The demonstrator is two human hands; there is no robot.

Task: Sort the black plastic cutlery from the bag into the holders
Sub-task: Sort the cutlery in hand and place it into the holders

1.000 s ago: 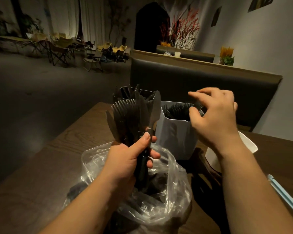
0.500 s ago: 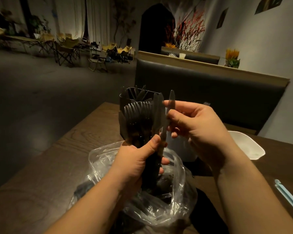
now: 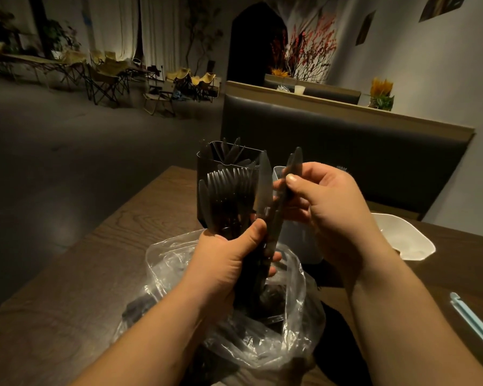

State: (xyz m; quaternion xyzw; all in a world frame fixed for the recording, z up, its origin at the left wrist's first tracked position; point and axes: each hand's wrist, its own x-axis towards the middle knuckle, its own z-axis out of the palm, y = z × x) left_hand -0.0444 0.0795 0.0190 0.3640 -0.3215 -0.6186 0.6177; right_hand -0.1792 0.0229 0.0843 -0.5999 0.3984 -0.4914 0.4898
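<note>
The wooden table point(image 3: 95, 274) fills the lower view. Its left edge runs diagonally from a far corner down toward the viewer, with dim floor beyond it and a broad strip of wood grain showing between that edge and the bag. Behind the far edge rises a dark padded booth back point(image 3: 346, 151), closing off that side. The clear plastic bag point(image 3: 290, 316) slumps in the near middle of the table, mouth up, with dark pieces inside (too dim to name). Beyond it stand two holders close side by side: the black holder point(image 3: 204, 168) by the far corner, with cutlery tips poking above its rim, and the pale holder point(image 3: 299, 243) to its right, largely hidden behind the hands. The left hand point(image 3: 226, 263) is above the bag's mouth, fingers and thumb wrapped round the handles of a bundle of black cutlery point(image 3: 229, 196), forks fanned upright with a knife blade on either flank, in front of the black holder. The right hand point(image 3: 329, 207), just beside it, pinches a black knife point(image 3: 293, 168) between thumb and fingers, tilted with its tip up and its lower end against the bundle; a second may lie behind it. A white dish point(image 3: 402, 238) sits to the right, near the booth. A pale blue strip point(image 3: 474, 327) lies at the right border of the view.
</note>
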